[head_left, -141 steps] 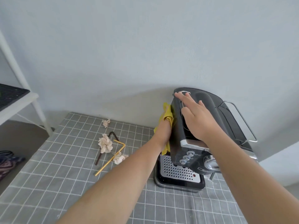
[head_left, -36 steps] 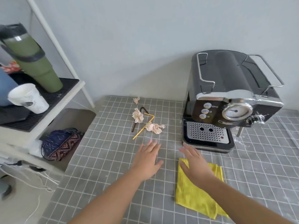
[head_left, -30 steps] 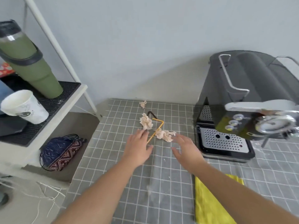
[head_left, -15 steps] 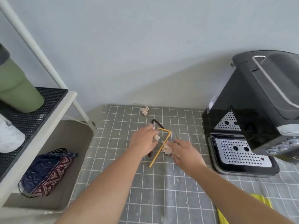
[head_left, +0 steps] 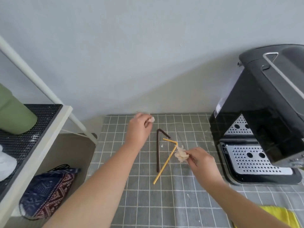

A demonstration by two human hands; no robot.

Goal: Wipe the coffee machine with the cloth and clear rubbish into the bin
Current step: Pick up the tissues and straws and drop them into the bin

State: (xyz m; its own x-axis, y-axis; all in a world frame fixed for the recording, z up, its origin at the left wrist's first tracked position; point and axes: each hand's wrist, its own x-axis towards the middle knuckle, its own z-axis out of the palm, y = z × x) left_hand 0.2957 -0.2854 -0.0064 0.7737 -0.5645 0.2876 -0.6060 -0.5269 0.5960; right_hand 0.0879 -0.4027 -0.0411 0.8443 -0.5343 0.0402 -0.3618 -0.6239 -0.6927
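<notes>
Both hands are out over the tabletop (head_left: 164,203), which has a grey checked cover on it. The left hand (head_left: 139,129) is up near the back edge by the wall, fingers curled in around a small crumpled bit of tissue (head_left: 152,119), you can just see it poking out past the fingertips. The right hand (head_left: 201,159) is lower and closer to the coffee machine (head_left: 263,112), pinching a bigger wad of crumpled tissue (head_left: 181,155) between thumb and fingers, held just beside the bend of the yellow straw (head_left: 166,159).

The yellow straw and a dark brown straw (head_left: 158,150) are both bent and lying flat between the two hands, crossing near their tops.

The coffee machine sits at the right side of the tabletop, black with a perforated metal drip tray (head_left: 256,159) at the front. The yellow cloth (head_left: 278,214) is lying flat at the bottom right corner, only partly in frame, well apart from both hands.

Off to the left there's a white shelf unit (head_left: 37,145) with a green tumbler (head_left: 14,112) on it and a patterned bag (head_left: 47,190) below. Can't see a bin anywhere.
</notes>
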